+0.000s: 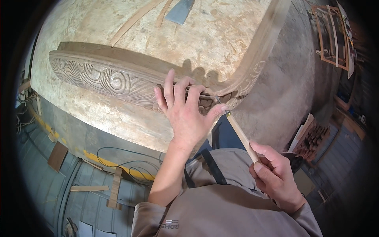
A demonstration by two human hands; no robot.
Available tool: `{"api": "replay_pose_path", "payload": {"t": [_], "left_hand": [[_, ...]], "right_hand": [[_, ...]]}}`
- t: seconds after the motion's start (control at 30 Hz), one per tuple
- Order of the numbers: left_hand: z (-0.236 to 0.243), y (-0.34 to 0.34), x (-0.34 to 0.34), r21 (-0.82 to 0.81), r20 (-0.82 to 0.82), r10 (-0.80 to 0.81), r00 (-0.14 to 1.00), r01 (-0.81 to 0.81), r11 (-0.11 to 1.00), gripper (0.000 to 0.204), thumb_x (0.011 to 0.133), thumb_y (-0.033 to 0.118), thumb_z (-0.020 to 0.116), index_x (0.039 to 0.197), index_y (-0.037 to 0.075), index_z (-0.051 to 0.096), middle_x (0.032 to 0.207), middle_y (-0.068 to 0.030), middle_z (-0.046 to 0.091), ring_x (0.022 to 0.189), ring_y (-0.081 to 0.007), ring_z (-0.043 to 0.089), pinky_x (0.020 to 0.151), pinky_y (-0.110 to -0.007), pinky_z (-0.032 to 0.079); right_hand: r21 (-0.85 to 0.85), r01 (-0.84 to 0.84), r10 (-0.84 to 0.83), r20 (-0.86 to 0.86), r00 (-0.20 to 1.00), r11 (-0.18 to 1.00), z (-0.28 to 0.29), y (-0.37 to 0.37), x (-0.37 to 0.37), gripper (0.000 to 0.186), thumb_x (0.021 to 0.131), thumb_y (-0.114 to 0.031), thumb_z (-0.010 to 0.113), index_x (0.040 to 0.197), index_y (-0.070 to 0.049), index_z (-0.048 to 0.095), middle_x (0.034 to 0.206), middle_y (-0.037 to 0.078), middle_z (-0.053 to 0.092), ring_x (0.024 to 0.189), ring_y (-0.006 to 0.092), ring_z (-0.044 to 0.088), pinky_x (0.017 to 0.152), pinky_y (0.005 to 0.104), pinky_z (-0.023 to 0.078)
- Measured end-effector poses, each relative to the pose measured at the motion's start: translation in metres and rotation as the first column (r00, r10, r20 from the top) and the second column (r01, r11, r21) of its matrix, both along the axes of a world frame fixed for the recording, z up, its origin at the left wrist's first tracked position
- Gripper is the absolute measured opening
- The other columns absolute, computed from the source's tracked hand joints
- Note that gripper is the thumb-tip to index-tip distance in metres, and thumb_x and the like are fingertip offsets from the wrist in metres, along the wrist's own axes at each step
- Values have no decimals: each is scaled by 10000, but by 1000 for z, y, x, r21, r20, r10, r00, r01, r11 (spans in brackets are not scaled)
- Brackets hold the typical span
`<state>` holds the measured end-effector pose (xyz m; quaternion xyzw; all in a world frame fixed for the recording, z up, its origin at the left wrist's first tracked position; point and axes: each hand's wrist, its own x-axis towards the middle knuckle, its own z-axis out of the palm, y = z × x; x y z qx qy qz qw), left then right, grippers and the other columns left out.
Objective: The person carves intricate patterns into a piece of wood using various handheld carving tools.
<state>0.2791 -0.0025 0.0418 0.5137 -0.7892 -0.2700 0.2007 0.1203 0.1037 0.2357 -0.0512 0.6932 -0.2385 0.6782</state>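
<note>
A brown carved wooden piece (118,81) lies across the worktable, with swirl and wave patterns along its near side. It bends at a corner, and a long arm (262,37) runs away to the far right. My left hand (185,112) is spread over the carving near that corner, fingers apart, fingertips on the wood. Its thumb rests by the metal shank of a carving chisel. Wrapped around the pale wooden handle of that carving chisel (242,136) is my right hand (274,173). The blade points up and left into the corner; its cutting tip is hard to make out.
Thin wood strips (134,21) and a flat grey metal blade (179,12) lie on the far worktable (225,19). Dark cables (114,154) hang below its near left edge. Loose boards (114,187) lie on the floor; wooden frames (333,37) stand at the right.
</note>
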Motion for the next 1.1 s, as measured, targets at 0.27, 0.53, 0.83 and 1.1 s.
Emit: {"api": "replay_pose_path", "payload": {"t": [0.27,0.53,0.83,1.1], "left_hand": [[-2,2,0,-30,14,-19,1000,19,999,559,748,597,816,1030,129,703,1251,-83,574,1449,-404,348,1187,-661,119],[-5,1,3,-80,-24,-18,1000,16,997,397,732,321,850,1056,142,709,1236,-84,590,1413,-389,398,1199,-631,151],[-11,-19,-8,-120,-18,89,996,-91,989,58,814,160,792,827,120,752,889,13,669,1119,-249,588,1201,-575,229],[-2,-20,2,-74,32,-69,997,71,995,124,748,286,843,827,193,817,920,24,691,1128,-231,607,1235,-571,228]], "right_hand": [[-197,46,-66,-100,993,979,-36,41,34,510,1046,-14,494,1543,-111,436,780,23,543,563,43,416,488,213,349],[-743,-44,-332,-350,876,668,-162,78,61,462,1016,29,555,1474,18,489,864,42,623,613,77,552,531,233,453],[-808,47,-249,-125,960,587,-105,93,-24,223,1016,-26,494,1165,69,629,885,166,652,603,178,604,545,299,508],[-726,279,41,389,920,629,-101,68,-100,331,942,-105,415,1016,117,649,862,344,662,535,292,608,491,372,538]]}}
